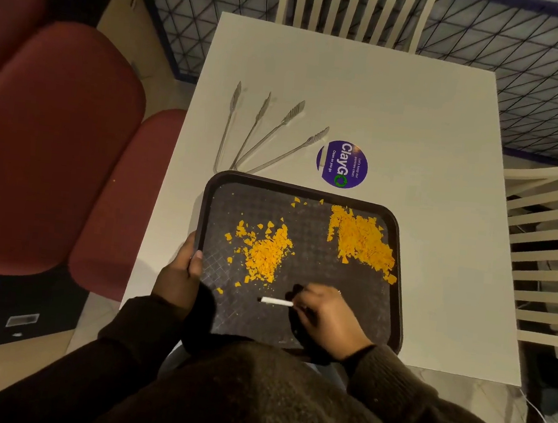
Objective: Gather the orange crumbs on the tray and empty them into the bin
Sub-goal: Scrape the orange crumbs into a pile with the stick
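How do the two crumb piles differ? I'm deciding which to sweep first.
The left pile lies mid-tray, loose, with many stray bits around it; the right pile is larger, denser and pressed toward the tray's right rim. The left pile is nearer the right hand and its white tool. Both are orange flakes on the same dark tray.

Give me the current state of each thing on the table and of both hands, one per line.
Tray: flat on the table, near edge overhanging toward the person.
Orange crumbs: in two separate heaps, plus strays; not yet gathered.
Second heap: by the tray's far right corner.
Left hand: gripping the tray's left rim.
Right hand: holding a small white tool low over the tray.
Tongs: two pairs, open, untouched.
Round sticker: flat on the table.
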A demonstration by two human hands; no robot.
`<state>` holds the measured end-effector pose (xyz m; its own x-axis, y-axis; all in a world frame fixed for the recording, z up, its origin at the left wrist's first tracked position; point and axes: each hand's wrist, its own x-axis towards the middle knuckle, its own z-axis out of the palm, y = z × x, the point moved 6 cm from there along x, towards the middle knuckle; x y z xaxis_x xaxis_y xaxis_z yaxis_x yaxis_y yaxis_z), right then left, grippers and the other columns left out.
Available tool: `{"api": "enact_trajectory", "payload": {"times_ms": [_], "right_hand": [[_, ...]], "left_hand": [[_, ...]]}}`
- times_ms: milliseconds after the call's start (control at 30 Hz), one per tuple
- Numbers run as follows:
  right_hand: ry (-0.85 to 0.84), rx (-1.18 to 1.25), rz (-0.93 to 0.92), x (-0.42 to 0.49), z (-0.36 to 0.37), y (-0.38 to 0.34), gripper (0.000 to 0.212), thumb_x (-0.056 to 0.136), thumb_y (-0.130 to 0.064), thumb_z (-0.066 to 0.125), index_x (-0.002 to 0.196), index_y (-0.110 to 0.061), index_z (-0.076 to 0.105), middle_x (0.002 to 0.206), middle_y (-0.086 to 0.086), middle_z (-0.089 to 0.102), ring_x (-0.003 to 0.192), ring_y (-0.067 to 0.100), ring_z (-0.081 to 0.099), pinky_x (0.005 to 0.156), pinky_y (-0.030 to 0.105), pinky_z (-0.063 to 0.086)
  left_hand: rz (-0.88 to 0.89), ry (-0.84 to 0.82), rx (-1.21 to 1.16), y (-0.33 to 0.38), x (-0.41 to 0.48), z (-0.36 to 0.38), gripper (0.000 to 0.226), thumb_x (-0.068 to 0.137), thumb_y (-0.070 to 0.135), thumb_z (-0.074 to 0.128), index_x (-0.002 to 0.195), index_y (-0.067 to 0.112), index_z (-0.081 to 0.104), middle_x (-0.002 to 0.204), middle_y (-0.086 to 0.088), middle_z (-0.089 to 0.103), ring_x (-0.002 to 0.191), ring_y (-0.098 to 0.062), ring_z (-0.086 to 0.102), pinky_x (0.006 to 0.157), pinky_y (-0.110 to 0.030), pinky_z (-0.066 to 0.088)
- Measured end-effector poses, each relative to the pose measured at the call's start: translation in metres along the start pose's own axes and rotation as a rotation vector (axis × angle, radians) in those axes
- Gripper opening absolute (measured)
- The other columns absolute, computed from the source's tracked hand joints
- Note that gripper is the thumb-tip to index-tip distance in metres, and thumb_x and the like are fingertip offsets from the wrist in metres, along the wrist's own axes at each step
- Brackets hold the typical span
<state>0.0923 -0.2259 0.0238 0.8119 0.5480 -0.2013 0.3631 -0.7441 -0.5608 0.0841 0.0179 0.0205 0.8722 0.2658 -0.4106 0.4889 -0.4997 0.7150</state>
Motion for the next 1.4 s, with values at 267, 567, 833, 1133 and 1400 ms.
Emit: {"api": "enact_trajectory", "payload": {"times_ms": [267,567,833,1133,1400], "right_hand": [[0.01,0.036,-0.09,0.018,0.025,-0.031,0.017,0.085,-0.014,0.055,0.071,-0.007,0.06,0.073,0.011,0.059,0.067,0.029,0.055,0.06,0.036,0.042],[0.2,0.265,0.475,0.048,0.007,0.001,0.012,0.079,-0.01,0.059,0.07,-0.006,0.065,0.08,0.013,0.065,0.077,0.028,0.059,0.064,0.024,0.036],[0.304,0.323,0.807,0.038,-0.011,0.057,0.009,0.081,-0.012,0.062,0.084,-0.007,0.069,0.087,0.011,0.069,0.077,0.025,0.059,0.072,0.024,0.041],[0.172,0.155,0.417,0.012,-0.012,0.031,0.008,0.085,-0.015,0.062,0.084,-0.012,0.069,0.086,0.006,0.064,0.079,0.021,0.057,0.072,0.032,0.046],[-0.105,0.091,-0.122,-0.02,0.037,-0.046,0.009,0.081,-0.014,0.06,0.084,-0.009,0.067,0.081,0.01,0.065,0.075,0.027,0.061,0.066,0.031,0.039]], "left_hand": [[0.007,0.003,-0.02,0.005,-0.004,-0.001,0.044,0.098,0.021,0.028,0.142,0.024,0.028,0.135,-0.01,0.05,0.123,-0.027,0.047,0.096,-0.024,0.031],[0.01,0.014,-0.029,0.011,-0.007,-0.003,0.044,0.098,0.018,0.028,0.142,0.02,0.028,0.138,-0.013,0.048,0.125,-0.028,0.045,0.095,-0.021,0.028],[0.002,-0.013,0.024,-0.003,-0.004,0.001,0.044,0.098,0.02,0.027,0.141,0.023,0.029,0.13,-0.012,0.055,0.117,-0.03,0.052,0.097,-0.031,0.037],[-0.011,-0.012,-0.067,-0.006,-0.001,0.001,0.043,0.098,0.022,0.027,0.14,0.026,0.032,0.133,-0.008,0.052,0.122,-0.026,0.048,0.106,-0.035,0.036],[-0.045,0.03,-0.137,-0.003,0.002,0.002,0.043,0.097,0.022,0.029,0.14,0.021,0.034,0.139,-0.007,0.048,0.129,-0.024,0.042,0.104,-0.025,0.029]]}}
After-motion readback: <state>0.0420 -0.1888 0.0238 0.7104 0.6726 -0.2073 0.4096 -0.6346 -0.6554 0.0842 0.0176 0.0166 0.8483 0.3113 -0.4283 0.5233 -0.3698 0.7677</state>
